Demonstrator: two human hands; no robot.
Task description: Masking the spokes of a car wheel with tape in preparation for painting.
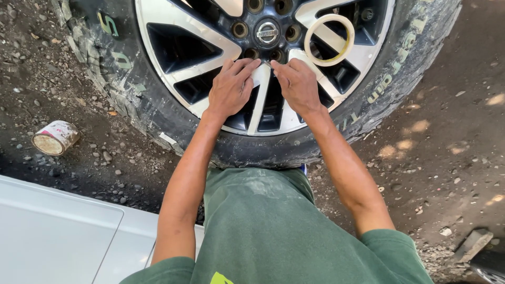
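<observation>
Wheel spoke pressed by left hand, right hand, tape roll on rim, tin can nearby

Ground under me: dark dirt strewn with small stones. Tyre with alloy wheel lies flat on it at 12 o'clock. Small paint-smeared tin can on its side at 9 o'clock. White panel at 7 o'clock.
</observation>
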